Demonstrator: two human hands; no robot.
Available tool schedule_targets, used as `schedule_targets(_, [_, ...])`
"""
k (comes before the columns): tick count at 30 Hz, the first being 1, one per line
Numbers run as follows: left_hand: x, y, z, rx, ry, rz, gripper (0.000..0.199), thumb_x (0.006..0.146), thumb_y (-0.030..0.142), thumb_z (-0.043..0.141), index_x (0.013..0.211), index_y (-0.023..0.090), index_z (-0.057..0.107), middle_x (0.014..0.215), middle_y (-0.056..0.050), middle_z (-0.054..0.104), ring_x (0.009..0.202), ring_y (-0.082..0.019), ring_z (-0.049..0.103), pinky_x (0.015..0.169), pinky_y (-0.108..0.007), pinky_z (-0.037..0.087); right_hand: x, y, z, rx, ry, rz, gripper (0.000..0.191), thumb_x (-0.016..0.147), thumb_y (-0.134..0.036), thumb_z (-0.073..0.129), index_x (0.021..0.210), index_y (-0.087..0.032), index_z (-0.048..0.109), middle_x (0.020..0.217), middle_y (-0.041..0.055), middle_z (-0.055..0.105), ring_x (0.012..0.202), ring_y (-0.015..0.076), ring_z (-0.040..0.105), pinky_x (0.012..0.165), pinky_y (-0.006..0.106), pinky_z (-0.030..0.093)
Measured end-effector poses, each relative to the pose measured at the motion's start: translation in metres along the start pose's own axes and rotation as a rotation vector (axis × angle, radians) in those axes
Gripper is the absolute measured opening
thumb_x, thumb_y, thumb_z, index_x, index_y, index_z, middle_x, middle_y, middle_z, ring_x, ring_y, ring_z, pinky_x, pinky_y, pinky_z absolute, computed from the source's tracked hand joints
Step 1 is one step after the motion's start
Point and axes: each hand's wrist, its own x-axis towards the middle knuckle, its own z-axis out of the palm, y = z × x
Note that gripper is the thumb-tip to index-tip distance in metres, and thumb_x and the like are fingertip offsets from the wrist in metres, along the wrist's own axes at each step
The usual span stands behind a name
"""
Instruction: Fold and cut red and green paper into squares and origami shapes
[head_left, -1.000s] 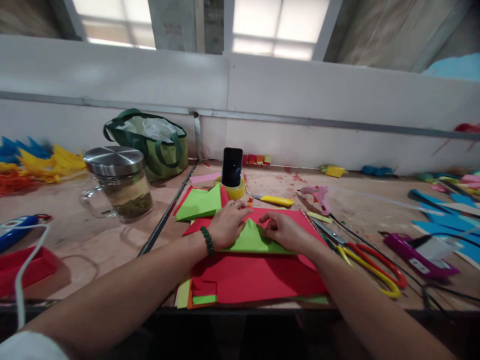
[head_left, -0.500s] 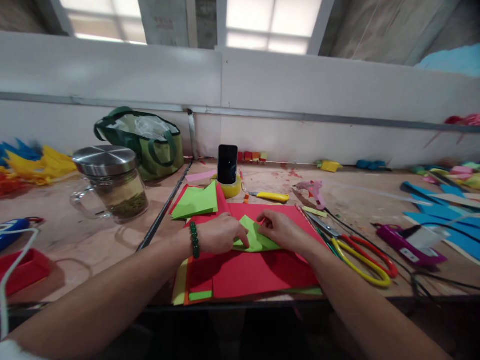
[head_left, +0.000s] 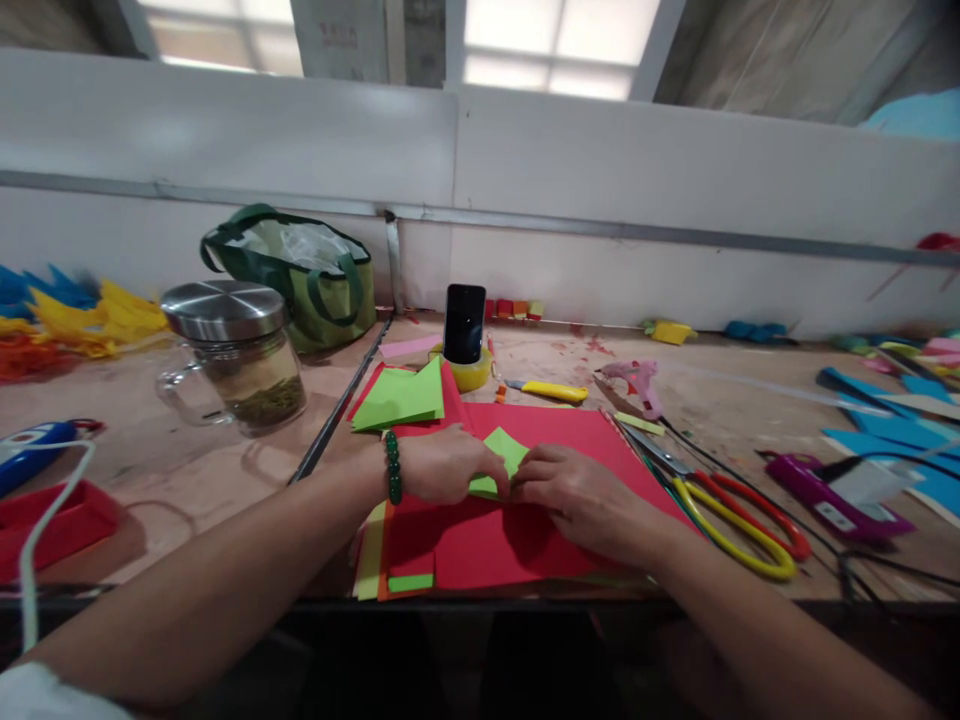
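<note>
A small piece of folded green paper [head_left: 504,452] lies on the red paper sheets [head_left: 487,550], partly covered by my fingers. My left hand [head_left: 450,467], with a green bead bracelet [head_left: 392,468] at the wrist, is closed on the paper's left and lower edge. From the other side my right hand [head_left: 574,495] presses its bent fingers onto the paper's right part and hides most of it. The fingertips of both hands nearly meet at the lower edge. More green paper sheets [head_left: 401,393] lie at the upper left of the red stack.
Scissors [head_left: 739,510], a pink glue gun [head_left: 636,382] and a yellow utility knife [head_left: 551,390] lie right and behind. A phone [head_left: 463,323] leans upright by a tape roll [head_left: 469,374]. A lidded glass mug [head_left: 251,380] and green bag [head_left: 330,298] stand left.
My right hand has turned over more of the green paper and lies flatter, covering its right side. My left fingers have moved along the lower edge. The view has shifted slightly.
</note>
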Motion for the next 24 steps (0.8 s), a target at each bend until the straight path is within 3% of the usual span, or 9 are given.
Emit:
schedule_targets(5, [0.0, -0.005, 0.0, -0.094, -0.041, -0.001, 0.053, 0.072, -0.006, 0.047, 0.106, 0.027, 0.07, 0.137, -0.001, 0.057, 0.114, -0.019, 0.06, 0.095, -0.028, 0.041, -0.014, 0.01, -0.001, 0.026, -0.043, 0.047, 0.043, 0.077, 0.003, 0.041, 0.098, -0.017, 0.073, 0.098, 0.0074, 0.072, 0.091, 0.0189, 0.062, 0.08, 0.03, 0.048])
schedule_targets(11, [-0.001, -0.008, -0.003, -0.162, -0.053, -0.045, 0.038, 0.071, -0.004, 0.048, 0.089, 0.02, 0.071, 0.124, -0.002, 0.066, 0.106, -0.018, 0.062, 0.086, -0.023, 0.046, -0.038, 0.021, 0.001, 0.026, -0.017, 0.12, 0.039, 0.082, 0.001, 0.039, 0.093, -0.017, 0.073, 0.096, 0.0075, 0.072, 0.089, 0.0176, 0.063, 0.078, 0.028, 0.049])
schedule_targets(14, [-0.001, -0.006, -0.001, -0.086, -0.009, -0.041, 0.049, 0.073, -0.001, 0.048, 0.11, 0.025, 0.066, 0.104, -0.001, 0.072, 0.09, -0.018, 0.065, 0.079, -0.025, 0.048, -0.033, 0.016, 0.002, -0.037, -0.012, 0.114, 0.039, 0.081, 0.001, 0.04, 0.095, -0.018, 0.072, 0.092, 0.0078, 0.071, 0.085, 0.0185, 0.063, 0.074, 0.029, 0.049])
schedule_targets(16, [-0.002, -0.005, 0.0, -0.067, 0.003, -0.006, 0.061, 0.072, -0.003, 0.047, 0.122, 0.029, 0.061, 0.113, 0.0, 0.07, 0.096, -0.018, 0.064, 0.083, -0.026, 0.046, -0.025, 0.011, 0.002, -0.08, -0.028, 0.075, 0.041, 0.083, 0.0, 0.04, 0.106, -0.018, 0.069, 0.093, 0.008, 0.07, 0.084, 0.0189, 0.062, 0.072, 0.029, 0.048])
schedule_targets(19, [-0.002, -0.005, 0.003, -0.077, -0.03, 0.024, 0.064, 0.071, -0.007, 0.044, 0.12, 0.03, 0.064, 0.14, -0.001, 0.054, 0.114, -0.019, 0.059, 0.093, -0.027, 0.043, -0.015, 0.003, 0.001, -0.112, -0.079, 0.003, 0.042, 0.086, -0.003, 0.041, 0.114, -0.019, 0.066, 0.097, 0.0086, 0.069, 0.087, 0.0187, 0.061, 0.073, 0.029, 0.047])
schedule_targets(24, [-0.002, -0.003, 0.003, -0.099, -0.048, 0.037, 0.062, 0.072, -0.008, 0.044, 0.119, 0.028, 0.065, 0.139, -0.004, 0.055, 0.125, -0.019, 0.052, 0.095, -0.028, 0.042, -0.01, -0.001, -0.001, -0.181, -0.137, -0.07, 0.031, 0.09, -0.006, 0.042, 0.106, -0.017, 0.067, 0.092, 0.0088, 0.068, 0.087, 0.0184, 0.058, 0.073, 0.028, 0.044])
